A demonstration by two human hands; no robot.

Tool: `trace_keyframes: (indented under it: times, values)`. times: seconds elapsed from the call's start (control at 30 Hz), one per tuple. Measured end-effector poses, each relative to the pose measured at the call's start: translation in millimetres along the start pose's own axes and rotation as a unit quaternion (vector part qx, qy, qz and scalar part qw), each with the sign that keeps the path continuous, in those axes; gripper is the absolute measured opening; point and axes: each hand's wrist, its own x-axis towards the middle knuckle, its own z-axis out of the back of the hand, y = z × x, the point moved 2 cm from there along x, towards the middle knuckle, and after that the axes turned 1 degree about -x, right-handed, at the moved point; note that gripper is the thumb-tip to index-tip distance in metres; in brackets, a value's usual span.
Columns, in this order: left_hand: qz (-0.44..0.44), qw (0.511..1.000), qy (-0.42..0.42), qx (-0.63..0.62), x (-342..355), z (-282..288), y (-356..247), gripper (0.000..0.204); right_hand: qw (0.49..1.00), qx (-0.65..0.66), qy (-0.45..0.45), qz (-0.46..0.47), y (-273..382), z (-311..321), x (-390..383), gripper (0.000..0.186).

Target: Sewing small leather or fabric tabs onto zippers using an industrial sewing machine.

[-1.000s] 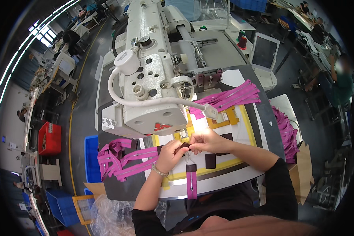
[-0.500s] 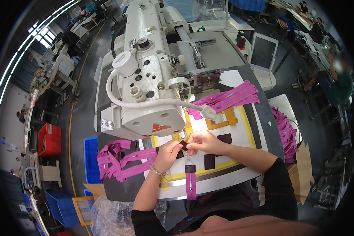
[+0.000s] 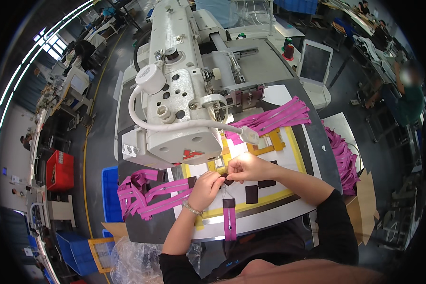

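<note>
My left hand (image 3: 206, 190) and my right hand (image 3: 247, 168) meet beneath the sewing machine head (image 3: 182, 137), fingers pinched together. Between their fingertips is a small dark brown patch (image 3: 228, 181), mostly hidden by the fingers. Loose pale threads trail below it towards a short magenta zipper strip (image 3: 229, 222) with a dark end tab, lying at the front edge. A dark rectangular patch (image 3: 252, 194) lies right of that strip, and another dark patch (image 3: 267, 183) lies partly under my right forearm. Left of my left hand, magenta zipper strips (image 3: 144, 196) with dark tabs are heaped.
More magenta zipper strips (image 3: 274, 117) lie behind my right hand, beside a yellow frame (image 3: 269, 144) on the white sheet. A big magenta bundle (image 3: 341, 158) sits at the right. Blue bin (image 3: 110, 194) and clear plastic (image 3: 139, 260) are at the left. Another person (image 3: 409, 94) is far right.
The dark patch between my fingers has turned and is now more hidden. My right hand has tilted, fingers bent down, and my left hand has shifted slightly right.
</note>
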Motion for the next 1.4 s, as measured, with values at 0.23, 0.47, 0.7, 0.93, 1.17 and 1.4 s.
trace_keyframes:
  times: [0.23, 0.47, 0.7, 0.93, 1.17, 1.4]
  values:
    - [-0.026, 0.982, 0.017, 0.184, -43, -28, -50, 0.070, 0.986, 0.109, -0.109, -0.061, -14, 17, 1, 0.020]
    - [0.052, 0.925, 0.040, 0.374, -85, 14, -3, 0.062, 0.980, 0.114, -0.120, -0.107, -22, 9, 22, 0.023]
    - [0.203, 0.894, -0.046, 0.397, -79, 98, 71, 0.067, 0.971, 0.116, -0.159, -0.139, -25, 6, 35, 0.019]
    - [0.101, 0.865, -0.072, 0.487, -15, 73, 24, 0.018, 0.969, 0.126, -0.169, -0.130, -29, 8, 30, 0.020]
    - [-0.150, 0.935, -0.103, 0.305, 1, -5, -13, 0.027, 0.970, 0.106, -0.167, -0.139, -22, 2, 36, 0.020]
    - [-0.133, 0.947, -0.111, 0.272, 4, -5, -1, 0.035, 0.969, 0.099, -0.154, -0.164, -20, 6, 37, 0.019]
